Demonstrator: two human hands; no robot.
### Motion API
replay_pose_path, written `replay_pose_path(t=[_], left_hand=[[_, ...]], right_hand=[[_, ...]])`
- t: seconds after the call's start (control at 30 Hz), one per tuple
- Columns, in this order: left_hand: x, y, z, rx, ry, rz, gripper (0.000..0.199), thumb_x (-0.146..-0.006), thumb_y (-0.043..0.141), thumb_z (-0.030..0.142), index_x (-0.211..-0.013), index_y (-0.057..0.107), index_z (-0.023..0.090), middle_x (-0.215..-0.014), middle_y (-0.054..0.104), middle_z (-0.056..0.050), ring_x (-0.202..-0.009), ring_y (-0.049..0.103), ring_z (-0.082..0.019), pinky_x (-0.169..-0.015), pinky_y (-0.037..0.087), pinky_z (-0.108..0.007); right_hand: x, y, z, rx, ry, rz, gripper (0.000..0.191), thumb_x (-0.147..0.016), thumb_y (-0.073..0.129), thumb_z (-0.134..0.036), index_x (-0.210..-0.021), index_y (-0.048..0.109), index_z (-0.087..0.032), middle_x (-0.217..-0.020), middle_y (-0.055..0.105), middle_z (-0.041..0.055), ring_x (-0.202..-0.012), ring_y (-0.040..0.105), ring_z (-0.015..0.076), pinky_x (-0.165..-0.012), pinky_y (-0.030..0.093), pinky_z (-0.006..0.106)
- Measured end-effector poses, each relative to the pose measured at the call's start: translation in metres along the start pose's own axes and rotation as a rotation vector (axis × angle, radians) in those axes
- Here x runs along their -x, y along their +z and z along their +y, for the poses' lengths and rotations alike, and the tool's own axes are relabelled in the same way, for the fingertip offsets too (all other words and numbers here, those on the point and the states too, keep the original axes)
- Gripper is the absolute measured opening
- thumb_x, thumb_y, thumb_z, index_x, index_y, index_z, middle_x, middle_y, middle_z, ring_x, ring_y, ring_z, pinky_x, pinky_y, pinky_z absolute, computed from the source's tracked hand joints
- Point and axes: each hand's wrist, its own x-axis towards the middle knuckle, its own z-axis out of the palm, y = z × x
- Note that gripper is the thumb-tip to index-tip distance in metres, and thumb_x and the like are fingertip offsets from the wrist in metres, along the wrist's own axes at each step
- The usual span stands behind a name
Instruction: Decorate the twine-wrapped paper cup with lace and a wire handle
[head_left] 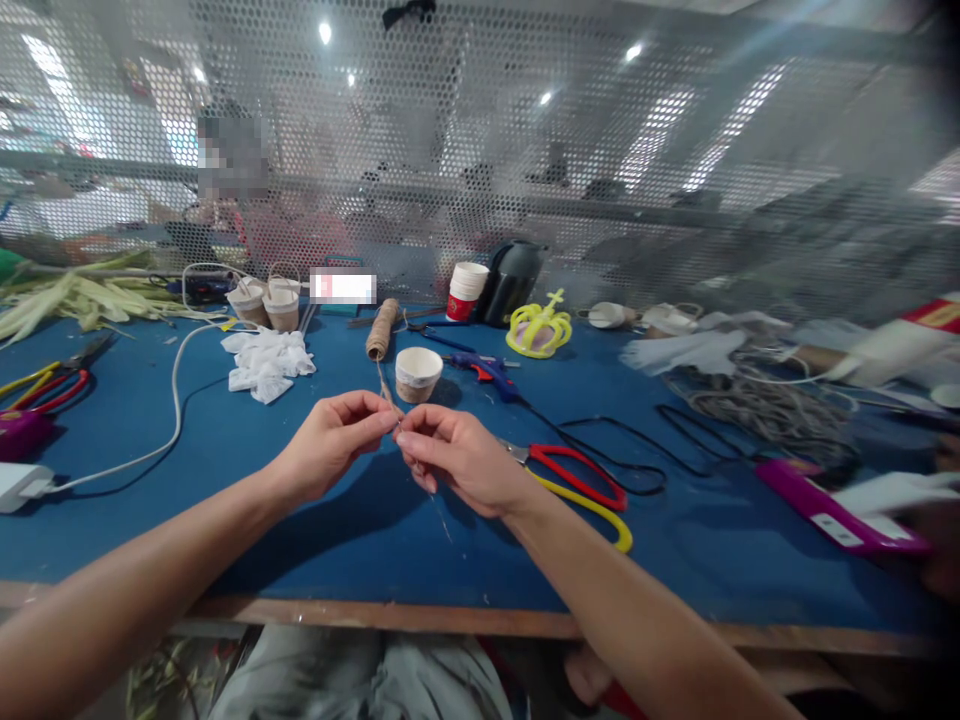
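Between my two hands runs a strand of brown twine (pixel 385 385), coming off the twine roll (pixel 383 330) that lies behind them. My left hand (pixel 341 437) pinches the strand between thumb and fingertips. Right beside it, my right hand (pixel 454 455) also grips the twine, its fingers curled, and a thin loose end hangs below. Just beyond my fingers stands a small cup (pixel 418 375) with a white rim and a brown wrapped lower part. Scissors (pixel 577 480) with red and yellow handles lie partly behind my right wrist.
A blue glue gun (pixel 484 372) with a black cord lies behind the right hand. Farther back are stacked paper cups (pixel 466 292), a dark kettle (pixel 514 283) and a yellow crown (pixel 538 327). White lace pieces (pixel 268 362) lie left, a cord pile (pixel 772 415) right.
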Motion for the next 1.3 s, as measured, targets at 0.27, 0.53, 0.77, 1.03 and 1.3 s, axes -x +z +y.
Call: replay_pose_path(t=[0.27,0.53,0.77,1.03,1.3], left_hand=[[-0.003,-0.006,0.004,-0.239,0.104,-0.007,0.01,-0.067,0.065,0.022,-0.066,0.061,0.013,-0.065,0.058,0.002,-0.057,0.046,-0.006,-0.055,0.035,-0.018],[0.0,-0.001,0.006,-0.196,0.041,0.031,0.013,-0.066,0.066,0.024,-0.066,0.059,0.013,-0.061,0.054,0.004,-0.053,0.041,-0.004,-0.05,0.031,-0.017],[0.0,-0.001,0.003,-0.146,0.013,0.048,0.016,-0.065,0.067,0.024,-0.064,0.056,0.012,-0.059,0.052,0.004,-0.052,0.043,-0.003,-0.051,0.032,-0.017],[-0.004,-0.003,0.001,-0.058,-0.019,-0.06,0.019,-0.065,0.067,0.027,-0.065,0.055,0.013,-0.06,0.054,0.003,-0.053,0.046,-0.005,-0.052,0.035,-0.018],[-0.007,-0.004,-0.006,-0.277,0.053,0.108,0.015,-0.067,0.065,0.023,-0.062,0.056,0.011,-0.059,0.052,0.004,-0.054,0.043,-0.005,-0.053,0.034,-0.018]], right_hand=[[-0.001,-0.001,0.0,-0.054,0.021,0.007,0.017,-0.068,0.065,-0.026,-0.07,0.053,-0.015,-0.053,0.05,-0.0058,-0.042,0.044,0.0042,-0.037,0.034,0.017],[0.0,0.001,-0.001,0.142,-0.047,0.052,0.016,-0.072,0.061,-0.029,-0.071,0.051,-0.015,-0.056,0.048,-0.0057,-0.044,0.044,0.0048,-0.041,0.037,0.019],[0.003,0.004,-0.003,0.262,-0.062,0.054,0.016,-0.075,0.057,-0.03,-0.074,0.052,-0.015,-0.061,0.048,-0.0043,-0.047,0.045,0.0048,-0.044,0.039,0.019],[0.0,0.0,0.002,0.053,0.001,-0.05,0.016,-0.073,0.058,-0.03,-0.074,0.05,-0.015,-0.059,0.05,-0.0036,-0.049,0.045,0.0062,-0.042,0.037,0.018],[0.0,0.002,0.007,0.536,-0.194,0.184,0.01,-0.076,0.052,-0.024,-0.071,0.053,-0.016,-0.062,0.05,-0.0019,-0.055,0.044,0.0079,-0.051,0.038,0.021]])
